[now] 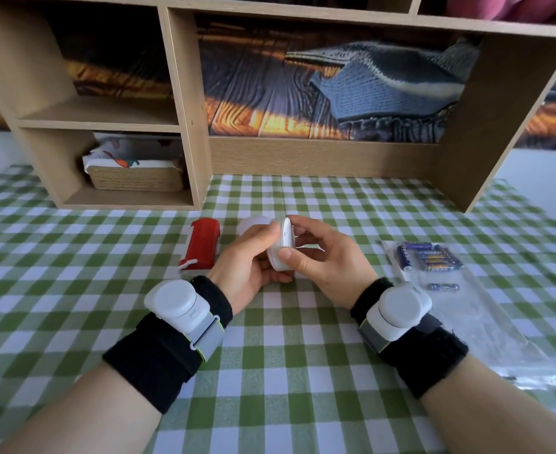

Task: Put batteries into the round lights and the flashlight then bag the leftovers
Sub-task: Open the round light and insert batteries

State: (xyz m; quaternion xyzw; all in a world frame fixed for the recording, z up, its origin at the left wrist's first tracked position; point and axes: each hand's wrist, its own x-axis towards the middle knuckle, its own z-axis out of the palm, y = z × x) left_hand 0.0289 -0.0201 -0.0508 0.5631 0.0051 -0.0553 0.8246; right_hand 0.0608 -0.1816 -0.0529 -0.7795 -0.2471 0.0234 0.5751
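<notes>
Holding a white round light on edge between both hands, I see it raised just above the cloth. My left hand curls round its left face and underside, fingers closed on it; my right hand pinches its right rim, thumb in front and fingers curved behind. Directly behind my left hand sits a second round light, mostly hidden by the knuckles. To the left of that hand lies the red flashlight, flat on the cloth, with a white part at its near end. Off to the right of my right hand, a cluster of blue batteries lies on a clear plastic bag, and 1 loose battery lies nearer my right wrist, also on the bag. Both wrists carry black bands with white sensor units. Everything sits on a green-and-white checked tablecloth. Beyond my hands stands a light wooden shelf unit; its lower left compartment holds a woven basket lined with printed fabric. A photo backdrop of planks and blue knitwear fills the wide opening behind.
</notes>
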